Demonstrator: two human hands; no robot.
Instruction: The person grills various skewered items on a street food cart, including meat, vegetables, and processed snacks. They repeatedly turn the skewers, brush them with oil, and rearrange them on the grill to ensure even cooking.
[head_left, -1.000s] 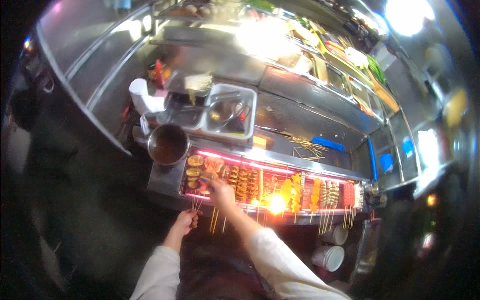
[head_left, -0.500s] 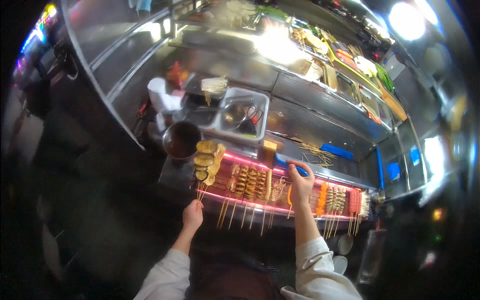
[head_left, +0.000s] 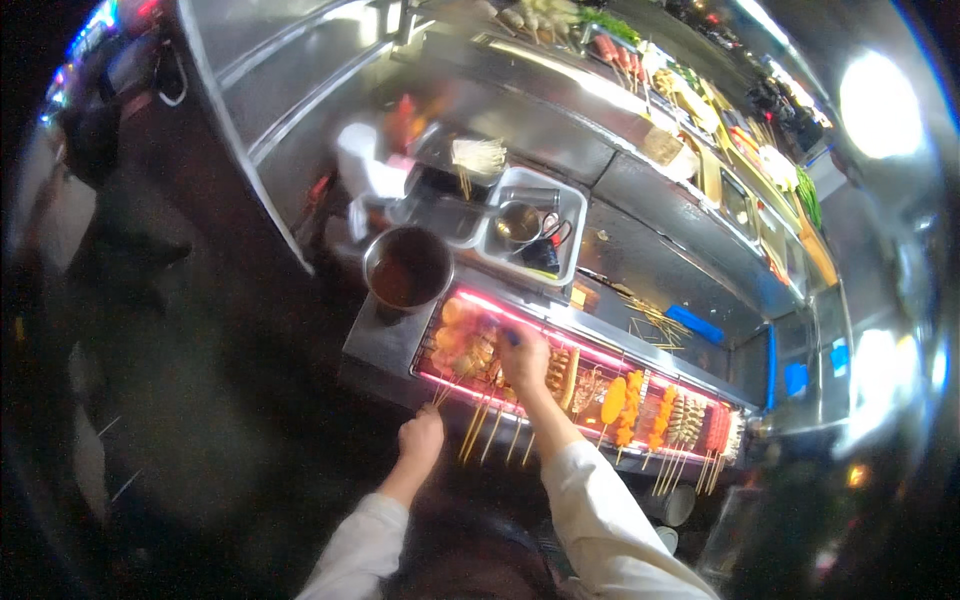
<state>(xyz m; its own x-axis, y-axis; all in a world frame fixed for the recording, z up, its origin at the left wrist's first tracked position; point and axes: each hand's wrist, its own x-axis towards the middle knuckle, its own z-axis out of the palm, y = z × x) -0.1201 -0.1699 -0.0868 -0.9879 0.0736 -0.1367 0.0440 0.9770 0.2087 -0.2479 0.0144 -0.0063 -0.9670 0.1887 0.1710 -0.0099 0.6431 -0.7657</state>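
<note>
My left hand [head_left: 422, 434] is closed around the thin sticks of a few skewers, at the left end of a long glowing grill [head_left: 384, 345]. The food on these skewers [head_left: 447, 335] lies over the grill, partly blurred by haze. Over the neighbouring skewers, my right hand [head_left: 526, 364] grips a brush with a blue handle [head_left: 511, 335]; its bristles are smeared and mostly hidden. To the right of that hand, an orange oval slice [head_left: 614, 399], orange star-shaped pieces [head_left: 630, 400], pale spiral-cut skewers [head_left: 686, 418] and red skewers [head_left: 717, 427] lie side by side, sticks toward me.
A dark pot [head_left: 408, 268] stands behind the grill's left end. Beside it, a white tub [head_left: 579, 225] holds utensils, and a bundle of sticks [head_left: 478, 156] lies beyond. Loose sticks [head_left: 655, 318] and a blue object [head_left: 695, 323] sit behind the grill. Raw sausages [head_left: 612, 52] and trays line the upper shelf.
My left hand has lowered its skewers from a raised position onto the grill. My right hand has brought the brush left and down over the left-hand skewers. The view has shifted.
</note>
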